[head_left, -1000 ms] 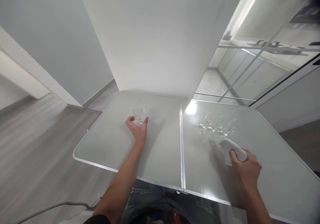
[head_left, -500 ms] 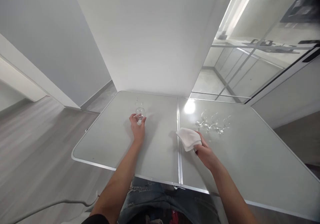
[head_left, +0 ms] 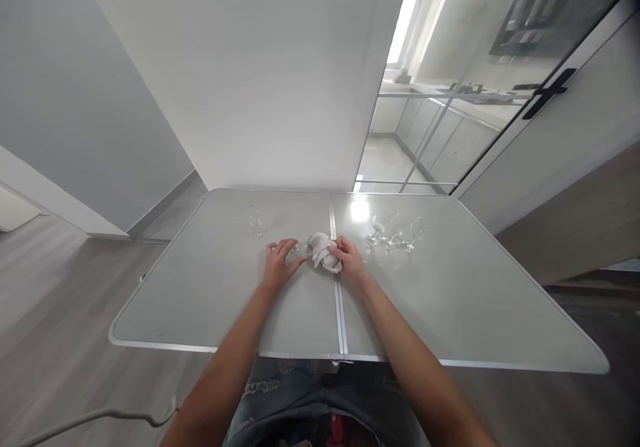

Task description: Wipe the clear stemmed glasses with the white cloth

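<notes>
My left hand (head_left: 281,264) is closed on a clear stemmed glass (head_left: 301,250), held on its side over the table. Its other end goes into a crumpled white cloth (head_left: 324,252). My right hand (head_left: 350,259) grips that cloth between thumb and fingers, pressing it against the glass. The cloth hides part of the glass. Farther back on the left stands another clear glass (head_left: 256,222), faint against the table top.
Several clear stemmed glasses (head_left: 393,239) are grouped on the right half of the pale folding table (head_left: 450,300). A metal seam (head_left: 340,314) divides the table top. A wall and a glazed door (head_left: 425,127) rise behind it. A cable (head_left: 120,412) is at lower left.
My left hand has brought a glass from the back left toward the middle. My right hand has moved left, and its folded cloth is now crumpled around the glass. The view has shifted right.
</notes>
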Demonstrator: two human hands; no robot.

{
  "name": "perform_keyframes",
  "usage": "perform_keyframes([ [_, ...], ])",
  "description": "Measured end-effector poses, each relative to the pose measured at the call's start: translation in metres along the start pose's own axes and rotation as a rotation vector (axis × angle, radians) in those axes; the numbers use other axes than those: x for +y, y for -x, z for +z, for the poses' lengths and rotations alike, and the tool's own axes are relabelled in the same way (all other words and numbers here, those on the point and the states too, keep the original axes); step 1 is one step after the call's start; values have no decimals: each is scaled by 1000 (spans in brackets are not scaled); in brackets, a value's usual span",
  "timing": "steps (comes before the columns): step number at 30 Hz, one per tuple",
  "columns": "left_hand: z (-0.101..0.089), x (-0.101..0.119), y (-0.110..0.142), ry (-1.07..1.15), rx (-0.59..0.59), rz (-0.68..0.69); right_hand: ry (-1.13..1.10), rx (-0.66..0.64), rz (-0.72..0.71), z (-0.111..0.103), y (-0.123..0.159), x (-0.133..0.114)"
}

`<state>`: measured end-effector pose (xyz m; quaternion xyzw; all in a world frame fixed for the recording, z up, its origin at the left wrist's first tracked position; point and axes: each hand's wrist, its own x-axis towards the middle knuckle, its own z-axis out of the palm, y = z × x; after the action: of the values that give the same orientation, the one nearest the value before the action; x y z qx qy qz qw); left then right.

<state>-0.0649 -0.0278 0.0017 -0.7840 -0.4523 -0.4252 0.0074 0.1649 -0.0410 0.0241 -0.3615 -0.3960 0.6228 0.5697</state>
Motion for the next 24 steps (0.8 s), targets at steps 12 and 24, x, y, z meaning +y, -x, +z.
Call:
perform_keyframes([
  [12, 0, -1, -2, 20, -16, 84, 489, 237, -438, -30, 2, 1],
  [24, 2, 4, 4, -120, -162, 273, 303, 266, -425, 6, 17, 14],
])
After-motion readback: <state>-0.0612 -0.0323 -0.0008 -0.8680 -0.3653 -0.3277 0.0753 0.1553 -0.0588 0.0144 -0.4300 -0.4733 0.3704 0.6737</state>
